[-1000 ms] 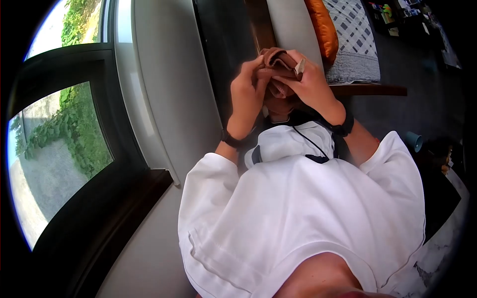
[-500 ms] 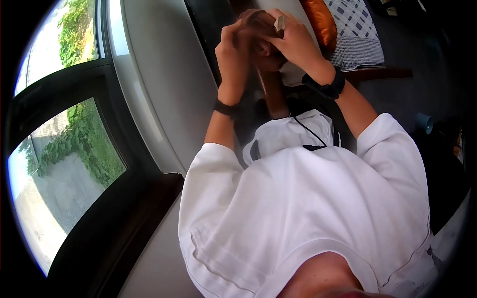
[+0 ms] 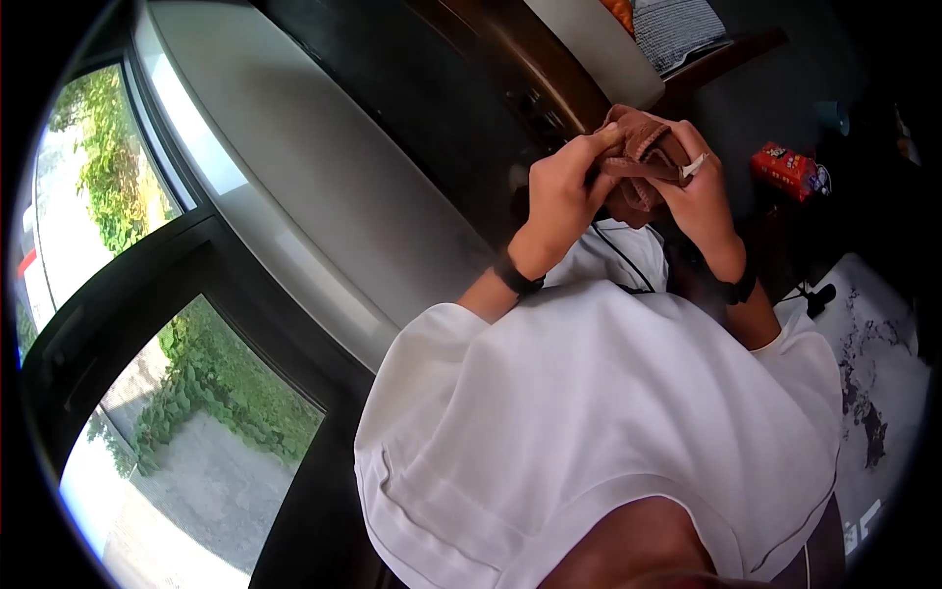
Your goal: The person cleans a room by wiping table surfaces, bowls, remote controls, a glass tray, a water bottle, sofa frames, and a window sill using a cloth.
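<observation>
A bunched brown cloth [image 3: 643,157] with a stitched edge is held up in front of my chest, between both hands. My left hand [image 3: 566,191] grips its left side, the thumb pressed on top of the folds. My right hand [image 3: 702,201] closes around the right side, and a small white tag-like piece [image 3: 695,165] shows at its fingers. Some fingertips are hidden behind the cloth. Below it lies white fabric with a black cord [image 3: 628,257] over my lap. Each wrist wears a black band.
To my left is a dark-framed window [image 3: 221,393] beside a grey panel [image 3: 324,147]. A brown wooden seat edge [image 3: 721,74] with a patterned cushion [image 3: 677,34] is at the top. On the right are a red package [image 3: 785,172], a blue cup [image 3: 832,118] and a white-and-dark patterned surface [image 3: 863,393].
My view has turned. Both hands, still on the brown cloth, have come lower and closer to my chest, toward the right of the frame. The red package is now visible.
</observation>
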